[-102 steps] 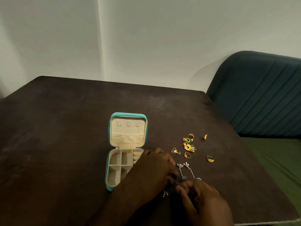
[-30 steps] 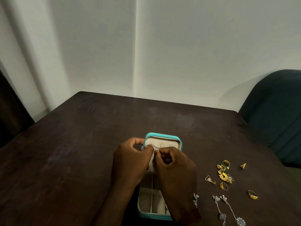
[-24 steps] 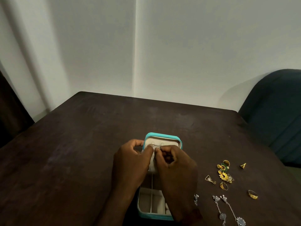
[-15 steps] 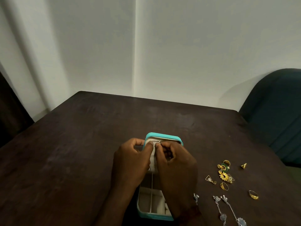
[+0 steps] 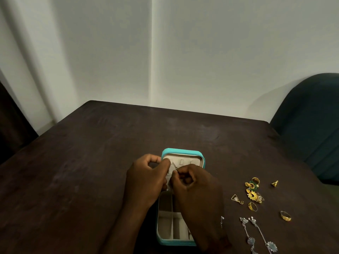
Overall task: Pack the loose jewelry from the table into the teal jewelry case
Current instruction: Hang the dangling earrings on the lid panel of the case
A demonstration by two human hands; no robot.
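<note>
The teal jewelry case (image 5: 181, 152) lies open on the dark table (image 5: 88, 162), its cream lid panel facing me and its divided tray nearest me. A thin silver chain (image 5: 174, 166) stretches across the lid panel, pinched at both ends. My left hand (image 5: 146, 178) grips its left end and my right hand (image 5: 194, 187) grips its right end, both over the case. Loose gold pieces (image 5: 253, 191), two gold rings (image 5: 285, 215) and two long silver earrings (image 5: 256, 233) lie on the table to the right.
A small silver piece (image 5: 222, 219) lies just beside my right wrist. A dark teal upholstered chair (image 5: 310, 125) stands at the table's right edge. A pale wall rises behind the table's far edge, and a dark panel stands at the far left.
Both hands left the silver earrings and came to the case lid with the chain. Over the last second my right hand has drawn slightly down and right, stretching the chain.
</note>
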